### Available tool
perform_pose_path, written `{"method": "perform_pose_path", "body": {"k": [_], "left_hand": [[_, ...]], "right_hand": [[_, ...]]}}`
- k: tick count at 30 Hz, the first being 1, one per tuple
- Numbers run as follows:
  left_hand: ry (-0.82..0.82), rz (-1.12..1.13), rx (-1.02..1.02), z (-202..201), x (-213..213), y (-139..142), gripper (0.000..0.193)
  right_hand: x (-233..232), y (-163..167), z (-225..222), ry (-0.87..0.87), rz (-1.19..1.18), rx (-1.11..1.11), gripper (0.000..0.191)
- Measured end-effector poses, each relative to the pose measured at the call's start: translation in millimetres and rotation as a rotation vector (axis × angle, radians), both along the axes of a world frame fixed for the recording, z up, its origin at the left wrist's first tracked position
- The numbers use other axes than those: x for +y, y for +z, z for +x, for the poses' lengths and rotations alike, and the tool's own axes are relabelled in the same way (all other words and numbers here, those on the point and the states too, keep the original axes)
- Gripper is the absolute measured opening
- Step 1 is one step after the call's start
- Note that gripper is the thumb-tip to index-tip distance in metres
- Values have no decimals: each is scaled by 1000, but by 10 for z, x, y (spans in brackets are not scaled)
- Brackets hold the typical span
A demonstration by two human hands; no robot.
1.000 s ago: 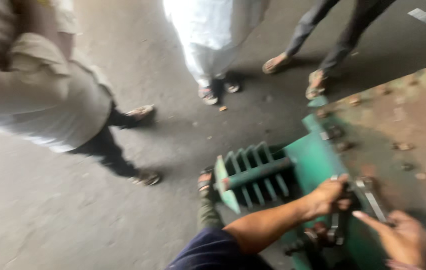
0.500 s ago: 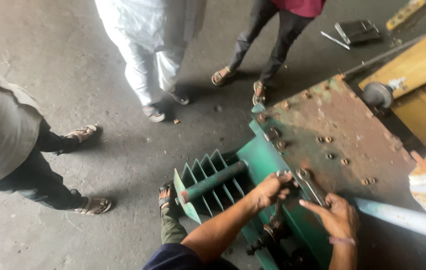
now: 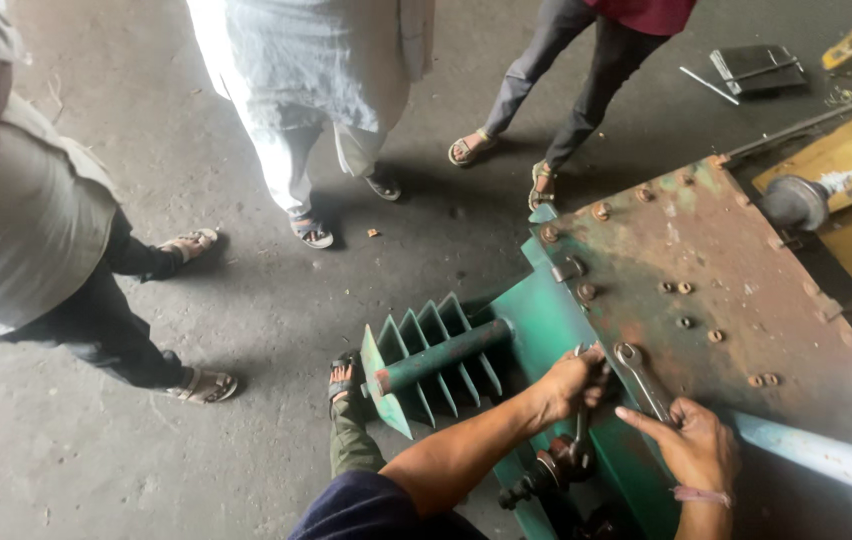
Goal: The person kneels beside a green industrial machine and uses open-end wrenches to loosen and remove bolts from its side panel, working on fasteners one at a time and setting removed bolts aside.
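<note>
We work at the near edge of a green, rusted machine housing (image 3: 706, 270) that fills the right of the scene. Our left hand (image 3: 571, 385) is closed in a fist around a dark tool handle (image 3: 580, 432) at the lid's near corner. Our right hand (image 3: 691, 445) grips the shaft of a ring spanner (image 3: 643, 378), forefinger stretched along it; the spanner lies on the rusty top plate, its ring end pointing far. Just left of our left hand a green finned radiator block (image 3: 431, 360) juts from the housing. Three people stand on the concrete floor (image 3: 246, 300) beyond, far and left.
</note>
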State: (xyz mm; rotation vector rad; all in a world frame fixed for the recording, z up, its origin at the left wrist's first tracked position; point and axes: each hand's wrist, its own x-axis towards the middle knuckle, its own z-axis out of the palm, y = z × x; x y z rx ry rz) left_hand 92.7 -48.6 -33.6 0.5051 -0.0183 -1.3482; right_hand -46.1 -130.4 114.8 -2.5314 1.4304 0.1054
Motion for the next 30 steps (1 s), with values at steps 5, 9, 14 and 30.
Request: {"method": "perform_pose_path", "body": {"k": [5, 9, 14, 30], "left_hand": [[2, -21, -241, -20, -40, -66, 38], [55, 15, -169, -9, -126, -143, 34], [-38, 79, -154, 42, -90, -212, 42], [25, 89, -249, 30, -117, -205, 22]], "right_hand": [[-35, -44, 13, -2, -11, -27, 73], [-44, -59, 15, -8, -20, -13, 74], [-53, -74, 0, -2, -32, 14, 73], [-273, -283, -15, 71, 94, -58, 65]]}}
